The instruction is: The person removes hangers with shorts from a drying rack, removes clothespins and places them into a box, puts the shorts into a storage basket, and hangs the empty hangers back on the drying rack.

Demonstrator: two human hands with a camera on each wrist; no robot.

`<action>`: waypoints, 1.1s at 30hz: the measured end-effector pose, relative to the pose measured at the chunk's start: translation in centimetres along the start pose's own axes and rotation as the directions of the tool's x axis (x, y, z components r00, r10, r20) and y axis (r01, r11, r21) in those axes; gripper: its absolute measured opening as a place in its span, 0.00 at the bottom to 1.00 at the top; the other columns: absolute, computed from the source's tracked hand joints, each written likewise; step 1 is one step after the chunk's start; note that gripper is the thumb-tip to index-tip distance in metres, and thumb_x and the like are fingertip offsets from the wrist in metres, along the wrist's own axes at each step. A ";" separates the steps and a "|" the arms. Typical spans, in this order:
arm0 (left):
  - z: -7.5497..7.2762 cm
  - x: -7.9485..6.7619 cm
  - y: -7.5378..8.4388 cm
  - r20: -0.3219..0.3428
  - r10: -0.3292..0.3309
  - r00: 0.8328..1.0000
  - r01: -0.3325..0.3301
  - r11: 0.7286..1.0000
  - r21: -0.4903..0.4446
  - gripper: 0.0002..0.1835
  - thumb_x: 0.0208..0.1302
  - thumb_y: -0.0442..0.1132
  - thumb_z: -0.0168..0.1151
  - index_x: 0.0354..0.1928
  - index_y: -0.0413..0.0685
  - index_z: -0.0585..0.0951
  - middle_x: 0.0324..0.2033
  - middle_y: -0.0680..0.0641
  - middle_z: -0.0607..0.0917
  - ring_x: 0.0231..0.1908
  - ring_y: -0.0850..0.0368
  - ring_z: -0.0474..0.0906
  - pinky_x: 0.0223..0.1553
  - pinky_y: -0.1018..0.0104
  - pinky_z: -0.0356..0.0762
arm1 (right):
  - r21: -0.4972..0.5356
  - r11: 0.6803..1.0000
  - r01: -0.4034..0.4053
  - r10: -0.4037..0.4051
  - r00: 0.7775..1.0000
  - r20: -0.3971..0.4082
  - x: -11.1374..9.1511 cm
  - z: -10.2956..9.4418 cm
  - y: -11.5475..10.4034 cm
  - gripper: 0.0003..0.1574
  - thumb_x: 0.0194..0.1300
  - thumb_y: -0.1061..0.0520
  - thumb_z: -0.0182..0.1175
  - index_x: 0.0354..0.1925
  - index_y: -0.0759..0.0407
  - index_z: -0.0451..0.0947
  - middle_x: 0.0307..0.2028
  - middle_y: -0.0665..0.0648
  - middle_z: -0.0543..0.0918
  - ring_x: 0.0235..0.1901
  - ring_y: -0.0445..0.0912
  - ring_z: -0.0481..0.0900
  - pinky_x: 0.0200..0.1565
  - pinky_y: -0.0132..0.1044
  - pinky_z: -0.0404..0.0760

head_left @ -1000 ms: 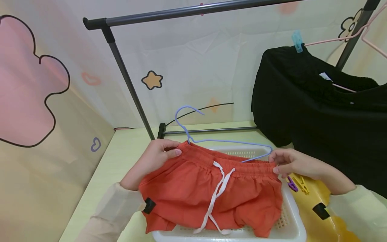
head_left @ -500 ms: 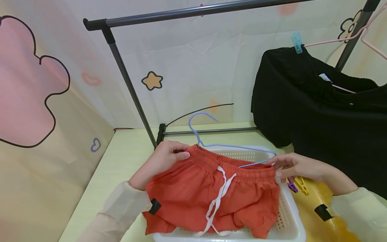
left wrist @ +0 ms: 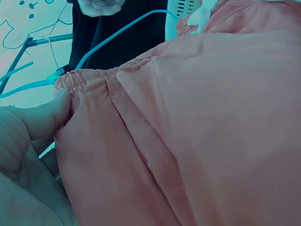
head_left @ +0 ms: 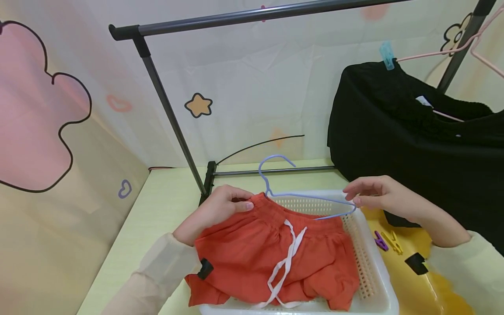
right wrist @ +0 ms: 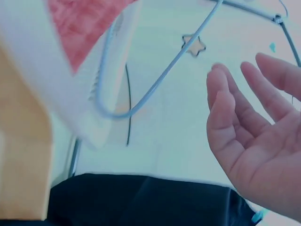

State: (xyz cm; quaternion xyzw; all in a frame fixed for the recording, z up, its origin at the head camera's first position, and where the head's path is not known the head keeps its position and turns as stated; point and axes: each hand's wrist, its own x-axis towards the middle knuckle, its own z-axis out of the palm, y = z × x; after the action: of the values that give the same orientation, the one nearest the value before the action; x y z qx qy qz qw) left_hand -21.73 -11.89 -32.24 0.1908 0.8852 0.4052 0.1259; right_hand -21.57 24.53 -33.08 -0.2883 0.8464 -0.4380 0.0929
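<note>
Orange-red shorts (head_left: 315, 258) with a white drawstring (head_left: 289, 258) lie over a white plastic basket (head_left: 379, 267). My left hand (head_left: 220, 208) pinches the left corner of their waistband between thumb and fingers; the left wrist view shows the thumb on the gathered elastic. A blue-purple hanger (head_left: 311, 196) sits partly inside the waistband, its hook and right end sticking out. Beside that right end is my right hand (head_left: 383, 197), fingers loosely bent. In the right wrist view this hand (right wrist: 258, 127) holds nothing and is apart from the hanger (right wrist: 157, 84).
A dark metal rack (head_left: 236, 16) spans the back. Black trousers or a skirt (head_left: 393, 131) hang at right from a pink hanger (head_left: 433, 53) with a blue clip (head_left: 387, 56). Purple (head_left: 380, 240) and yellow (head_left: 393, 243) clothespins lie on a yellow surface (head_left: 409, 288) right of the basket.
My right hand has let go of the waistband's right side and risen slightly. My left hand has moved right and a little down with the shorts' left corner; the hanger hook shifted likewise.
</note>
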 end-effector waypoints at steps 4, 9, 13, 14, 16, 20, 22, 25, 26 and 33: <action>0.0 0.0 0.0 0.022 -0.005 1.000 0.006 1.000 -0.028 0.13 0.57 0.37 0.58 0.45 0.49 0.81 0.36 0.50 0.83 0.36 0.60 0.75 0.37 0.70 0.74 | -0.072 0.997 0.015 -0.016 1.000 -0.025 1.4 1.0 -1.6 0.15 0.60 0.58 0.55 0.46 0.62 0.73 0.41 0.59 0.80 0.37 0.38 0.77 0.37 0.29 0.78; 0.0 0.0 -0.1 0.041 -0.022 0.999 0.025 0.998 -0.060 0.14 0.57 0.37 0.58 0.46 0.49 0.80 0.38 0.49 0.83 0.37 0.60 0.76 0.37 0.70 0.74 | -0.141 0.990 0.021 -0.022 1.000 -0.010 3.0 2.3 -3.0 0.17 0.58 0.58 0.57 0.47 0.62 0.74 0.42 0.58 0.80 0.37 0.41 0.75 0.36 0.29 0.77; 0.0 0.0 -0.2 0.050 -0.037 0.998 0.041 0.996 -0.080 0.14 0.57 0.37 0.58 0.47 0.48 0.80 0.38 0.49 0.83 0.37 0.59 0.76 0.37 0.70 0.74 | -0.183 0.982 0.052 -0.050 0.999 0.015 4.1 3.2 -3.5 0.19 0.57 0.58 0.58 0.48 0.62 0.73 0.43 0.59 0.79 0.40 0.46 0.75 0.37 0.29 0.76; 0.0 0.0 -0.2 0.051 -0.037 0.998 0.041 0.996 -0.084 0.14 0.57 0.37 0.58 0.47 0.48 0.80 0.38 0.49 0.83 0.37 0.59 0.75 0.37 0.70 0.74 | -0.192 0.980 0.062 -0.059 0.998 0.020 4.4 3.4 -3.5 0.20 0.57 0.59 0.58 0.49 0.62 0.73 0.44 0.59 0.79 0.40 0.47 0.75 0.37 0.30 0.76; 0.0 0.0 -0.2 0.052 -0.035 0.998 0.039 0.996 -0.086 0.14 0.57 0.37 0.58 0.46 0.48 0.80 0.38 0.49 0.83 0.37 0.59 0.75 0.37 0.70 0.74 | -0.207 0.975 0.082 -0.077 0.997 0.032 4.9 3.8 -3.7 0.20 0.57 0.59 0.58 0.49 0.62 0.73 0.44 0.60 0.79 0.40 0.47 0.75 0.38 0.30 0.76; 0.0 0.0 -0.2 0.052 -0.024 0.998 0.029 0.996 -0.088 0.14 0.57 0.37 0.58 0.46 0.47 0.80 0.38 0.48 0.83 0.37 0.60 0.76 0.37 0.71 0.74 | -0.226 0.968 0.106 -0.096 0.994 0.054 6.0 4.5 -3.9 0.19 0.57 0.62 0.57 0.48 0.63 0.73 0.44 0.60 0.79 0.39 0.47 0.76 0.38 0.32 0.76; 0.0 -0.1 -0.1 0.052 -0.019 0.998 0.024 0.996 -0.088 0.14 0.57 0.37 0.58 0.46 0.47 0.80 0.38 0.48 0.83 0.37 0.60 0.76 0.37 0.71 0.74 | -0.222 0.970 0.102 -0.090 0.994 0.063 6.4 4.7 -4.0 0.18 0.57 0.63 0.57 0.48 0.63 0.73 0.43 0.60 0.79 0.39 0.46 0.76 0.37 0.31 0.76; -0.1 -0.1 -0.1 0.054 -0.015 0.998 0.020 0.996 -0.089 0.14 0.57 0.37 0.58 0.46 0.47 0.80 0.38 0.48 0.83 0.37 0.60 0.76 0.37 0.71 0.74 | -0.197 0.977 0.087 -0.071 0.994 0.083 6.9 4.9 -4.2 0.17 0.57 0.64 0.56 0.47 0.63 0.74 0.41 0.59 0.80 0.38 0.47 0.77 0.36 0.31 0.76; -0.1 -0.1 -0.1 0.053 -0.014 0.998 0.018 0.996 -0.089 0.14 0.57 0.37 0.58 0.46 0.47 0.80 0.38 0.48 0.83 0.38 0.60 0.76 0.38 0.71 0.74 | -0.180 0.981 0.075 -0.059 0.994 0.093 7.0 5.0 -4.2 0.17 0.58 0.64 0.56 0.47 0.62 0.74 0.41 0.59 0.80 0.39 0.47 0.77 0.36 0.30 0.76; -0.1 -0.1 -0.1 0.055 -0.015 0.998 0.020 0.996 -0.090 0.14 0.57 0.37 0.58 0.46 0.47 0.80 0.39 0.48 0.83 0.38 0.60 0.76 0.38 0.71 0.74 | -0.027 1.000 -0.010 0.016 0.973 0.229 7.9 4.7 -4.5 0.13 0.61 0.63 0.52 0.45 0.66 0.74 0.32 0.58 0.79 0.30 0.46 0.77 0.35 0.33 0.77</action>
State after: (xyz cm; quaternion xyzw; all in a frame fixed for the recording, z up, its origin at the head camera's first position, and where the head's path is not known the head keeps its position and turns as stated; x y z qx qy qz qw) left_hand -21.70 -12.06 -32.21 0.1881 0.8639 0.4383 0.1619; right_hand -24.31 14.76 -31.60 -0.3326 0.8375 -0.3901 0.1890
